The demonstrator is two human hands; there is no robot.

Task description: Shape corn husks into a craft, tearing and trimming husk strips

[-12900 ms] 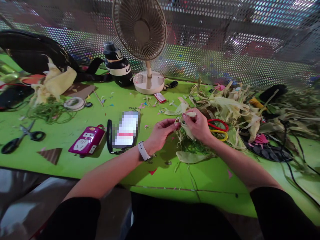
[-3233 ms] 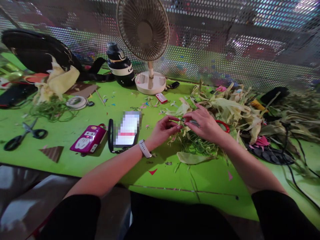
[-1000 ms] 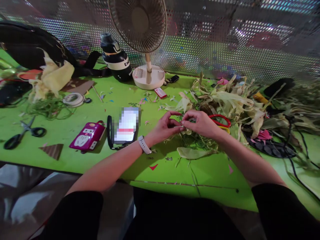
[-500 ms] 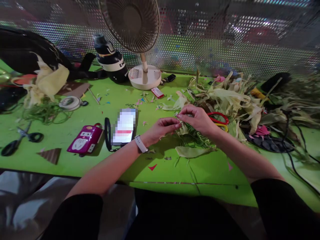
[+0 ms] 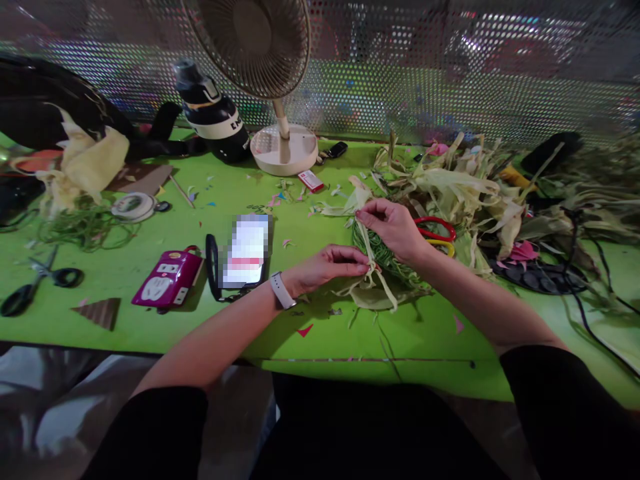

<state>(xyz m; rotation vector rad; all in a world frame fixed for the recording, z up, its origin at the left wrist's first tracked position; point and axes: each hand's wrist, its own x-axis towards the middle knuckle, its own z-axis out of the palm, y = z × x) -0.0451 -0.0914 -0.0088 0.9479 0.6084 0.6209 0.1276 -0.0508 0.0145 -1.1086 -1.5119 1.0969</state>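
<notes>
My left hand (image 5: 331, 265) pinches a knotted part of a pale, dried corn husk strip (image 5: 371, 245), whose loose ends hang below the fingertips. Higher up, my right hand (image 5: 394, 230) holds the strip's upper part between thumb and fingers, so it runs upright between both hands. A bundle of green strands (image 5: 387, 259) lies behind and under my right hand. On the table below, a wider piece of husk (image 5: 373, 298) lies flat. Red and yellow loop handles (image 5: 437, 230) show just beyond my right wrist.
A heap of dried husks (image 5: 450, 183) covers the right back. A fan (image 5: 285, 157) and a black bottle (image 5: 220, 127) stand at the back. Left of my hands lie a phone (image 5: 247, 247), a purple power adapter (image 5: 167, 280) and black scissors (image 5: 43, 273). Cables (image 5: 583, 320) trail at right.
My hands have moved apart, the right one up and the left one slightly down. The husk strip now shows stretched between them, with its ends hanging. The camera view has shifted slightly.
</notes>
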